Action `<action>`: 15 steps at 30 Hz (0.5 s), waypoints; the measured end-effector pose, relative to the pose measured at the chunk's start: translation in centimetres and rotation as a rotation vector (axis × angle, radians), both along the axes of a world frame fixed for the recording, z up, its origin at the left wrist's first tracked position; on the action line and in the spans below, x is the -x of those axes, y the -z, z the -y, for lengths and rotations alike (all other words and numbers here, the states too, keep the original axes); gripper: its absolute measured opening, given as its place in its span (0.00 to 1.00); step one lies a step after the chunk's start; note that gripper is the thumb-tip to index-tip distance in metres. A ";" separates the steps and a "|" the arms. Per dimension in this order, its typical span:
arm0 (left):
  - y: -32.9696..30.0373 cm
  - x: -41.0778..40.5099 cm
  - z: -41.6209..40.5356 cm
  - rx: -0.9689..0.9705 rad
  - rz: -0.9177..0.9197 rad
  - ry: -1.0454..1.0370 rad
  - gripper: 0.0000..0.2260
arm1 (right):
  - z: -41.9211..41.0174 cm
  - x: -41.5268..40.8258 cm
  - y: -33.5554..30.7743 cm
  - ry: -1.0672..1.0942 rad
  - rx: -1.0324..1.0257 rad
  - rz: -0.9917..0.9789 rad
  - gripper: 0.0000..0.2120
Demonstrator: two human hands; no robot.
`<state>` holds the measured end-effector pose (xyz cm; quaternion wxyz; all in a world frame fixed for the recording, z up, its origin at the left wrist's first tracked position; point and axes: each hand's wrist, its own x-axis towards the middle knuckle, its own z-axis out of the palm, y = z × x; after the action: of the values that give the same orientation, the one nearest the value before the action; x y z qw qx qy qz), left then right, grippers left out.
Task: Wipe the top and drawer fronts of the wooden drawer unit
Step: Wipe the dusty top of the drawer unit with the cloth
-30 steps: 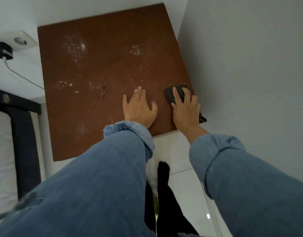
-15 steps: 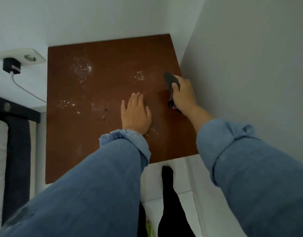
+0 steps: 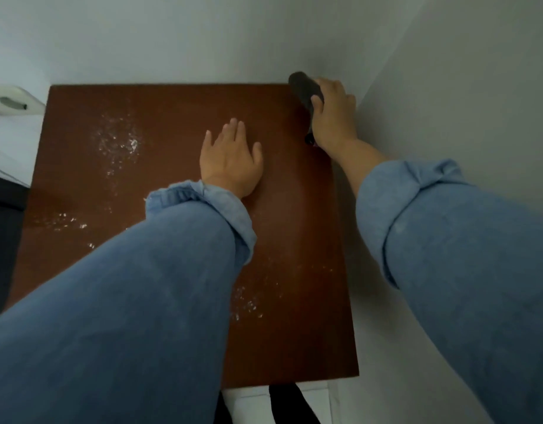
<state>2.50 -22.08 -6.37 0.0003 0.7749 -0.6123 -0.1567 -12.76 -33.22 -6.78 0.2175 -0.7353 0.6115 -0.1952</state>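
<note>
The brown top of the drawer unit fills the view, set in a corner between two white walls; its drawer fronts are out of sight. The right hand grips a dark cloth at the top's far right corner, against the right wall; the left hand lies flat, fingers straight, near the top's middle, apart from the right; white specks dot the top's left part and near edge; both sleeves are rolled denim.
</note>
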 end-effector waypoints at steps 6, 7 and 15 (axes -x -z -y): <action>0.9 -1.1 1.2 -0.132 0.054 0.083 0.32 | 4.2 -1.5 2.5 -0.101 0.042 -0.152 0.22; 1.0 -1.2 1.3 -0.144 0.053 0.087 0.33 | 4.5 -1.9 2.8 -0.105 0.045 -0.171 0.23; 1.1 -1.5 1.5 -0.175 0.050 0.085 0.34 | 1.2 -1.4 3.2 -0.166 0.091 -0.131 0.25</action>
<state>4.02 -23.60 -7.48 -0.0894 0.7489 -0.6285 -0.1901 -11.33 -34.43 -9.96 0.1588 -0.8038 0.5517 -0.1557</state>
